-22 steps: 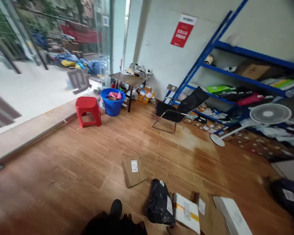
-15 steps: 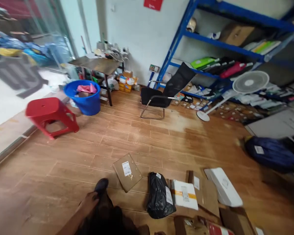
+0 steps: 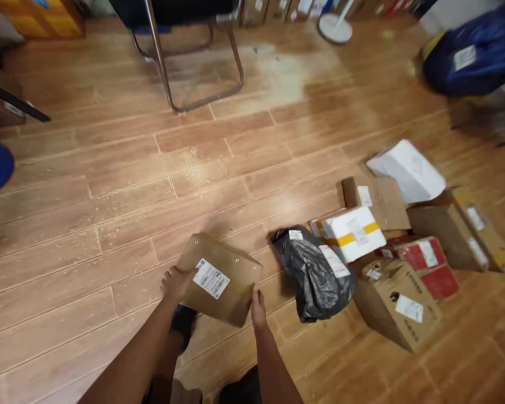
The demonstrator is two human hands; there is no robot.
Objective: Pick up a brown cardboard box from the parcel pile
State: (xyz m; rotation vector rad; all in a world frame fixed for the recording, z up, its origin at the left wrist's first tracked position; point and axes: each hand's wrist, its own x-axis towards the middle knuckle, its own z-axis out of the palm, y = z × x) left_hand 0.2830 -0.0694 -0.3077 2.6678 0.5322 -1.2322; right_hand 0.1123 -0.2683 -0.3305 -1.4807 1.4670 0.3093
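A flat brown parcel (image 3: 219,279) with a white label is sitting low over the wooden floor (image 3: 109,202), tilted, gripped at two edges; the left hand (image 3: 175,282) is grasping its left edge with fingers curled under it; the right hand (image 3: 258,306) is clasping its lower right corner; both forearms are reaching in from the bottom of the view. Just to the right a crumpled black bag (image 3: 313,273) with white labels is lying on the floor; beside it a white box (image 3: 353,233) with a yellow band is resting among a cluster of cardboard boxes (image 3: 398,303), one of them red (image 3: 429,266); a white mailer (image 3: 406,171) is lying at the far edge of that pile. Farther off, a chair's metal frame (image 3: 193,67) is standing on the floor, and a dark blue bag (image 3: 475,56) is sitting at the upper right, blurred.
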